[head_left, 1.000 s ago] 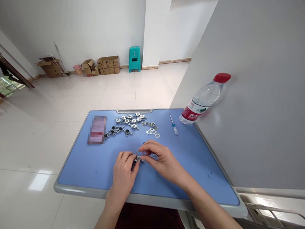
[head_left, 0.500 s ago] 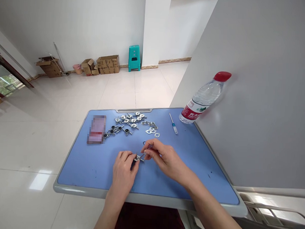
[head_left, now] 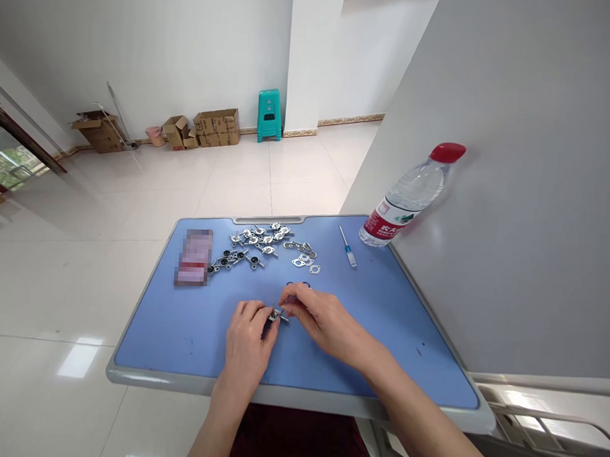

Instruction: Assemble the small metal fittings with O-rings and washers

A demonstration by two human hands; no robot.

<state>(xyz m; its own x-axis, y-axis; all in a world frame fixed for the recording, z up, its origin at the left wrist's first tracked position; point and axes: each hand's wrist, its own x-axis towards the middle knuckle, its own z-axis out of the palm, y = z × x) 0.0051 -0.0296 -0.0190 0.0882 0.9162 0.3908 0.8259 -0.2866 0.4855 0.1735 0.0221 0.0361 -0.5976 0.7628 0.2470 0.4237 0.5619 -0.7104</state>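
My left hand grips a small metal fitting at its fingertips, low on the blue table top. My right hand reaches in from the right, with its fingertips pinched against the same fitting. Above them lie a cluster of silver metal fittings, a row of fittings with black centres and several flat metal plates. Small dark rings lie just beyond my right hand. The fitting's inner detail is hidden by my fingers.
A blue-handled screwdriver and a red-capped water bottle lie at the table's far right. A blurred packet lies at the left. A grey partition rises along the right edge; cardboard boxes and a teal stool stand beyond.
My right hand has moved left and its fingertips have closed in on the fitting. My left hand has stayed in place, and the small dark rings now show beyond my right hand.
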